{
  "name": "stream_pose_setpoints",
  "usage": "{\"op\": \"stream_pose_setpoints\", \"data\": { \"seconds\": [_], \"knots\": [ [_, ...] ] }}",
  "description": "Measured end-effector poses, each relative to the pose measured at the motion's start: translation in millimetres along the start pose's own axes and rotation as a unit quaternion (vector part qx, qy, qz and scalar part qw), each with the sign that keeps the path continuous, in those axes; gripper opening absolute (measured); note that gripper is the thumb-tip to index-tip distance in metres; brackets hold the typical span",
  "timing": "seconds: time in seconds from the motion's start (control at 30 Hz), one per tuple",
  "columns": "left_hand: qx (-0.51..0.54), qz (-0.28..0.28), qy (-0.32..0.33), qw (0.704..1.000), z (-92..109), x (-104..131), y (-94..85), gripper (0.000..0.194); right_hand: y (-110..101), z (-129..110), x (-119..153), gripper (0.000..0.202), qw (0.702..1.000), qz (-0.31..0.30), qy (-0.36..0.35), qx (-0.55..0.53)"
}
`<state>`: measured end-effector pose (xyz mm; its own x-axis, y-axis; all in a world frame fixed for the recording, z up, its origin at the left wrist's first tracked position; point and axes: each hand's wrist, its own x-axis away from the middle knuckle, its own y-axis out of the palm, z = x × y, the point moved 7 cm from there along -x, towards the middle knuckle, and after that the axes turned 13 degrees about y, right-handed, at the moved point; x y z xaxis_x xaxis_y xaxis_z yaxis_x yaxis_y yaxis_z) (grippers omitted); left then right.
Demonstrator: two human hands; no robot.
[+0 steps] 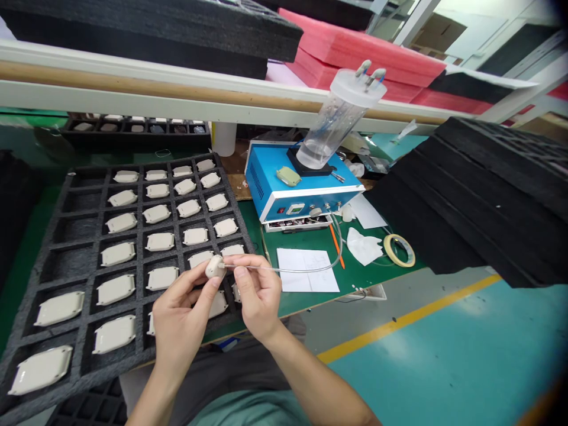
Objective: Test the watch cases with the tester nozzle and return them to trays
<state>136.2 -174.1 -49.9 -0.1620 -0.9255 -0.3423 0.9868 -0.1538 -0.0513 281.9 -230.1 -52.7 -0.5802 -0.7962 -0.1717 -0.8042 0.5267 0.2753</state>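
Between the thumb and fingers of my left hand (180,316) is a small beige watch-like casing (213,266), tilted end-on over the tray. My right hand (258,294) pinches a thin clear tube (306,270) close to its end. The tube's tip meets the near side of the casing; whether it is inserted or only touching, I cannot tell. From there the tube curves back to the front of a blue machine (261,171). Below and left of my hands, a black foam tray (75,229) holds several similar casings (122,222) in its compartments.
On the machine stand a clear cylinder with liquid (325,133) and a greenish casing (288,176). Paper (306,281), an orange pen (336,245), and a tape roll (399,250) lie on the green bench. Black foam trays (479,201) are stacked at right; a shelf rail (177,97) crosses above.
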Motion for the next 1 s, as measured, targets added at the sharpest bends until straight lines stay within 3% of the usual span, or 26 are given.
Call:
{"op": "stream_pose_setpoints", "data": {
  "seconds": [1.0],
  "knots": [
    [0.005, 0.000, 0.006, 1.000, 1.0, 2.7, -1.5, 0.034, 0.6, 1.0, 1.3, 0.010, 1.000, -0.007, 0.001, -0.013]
  ]
}}
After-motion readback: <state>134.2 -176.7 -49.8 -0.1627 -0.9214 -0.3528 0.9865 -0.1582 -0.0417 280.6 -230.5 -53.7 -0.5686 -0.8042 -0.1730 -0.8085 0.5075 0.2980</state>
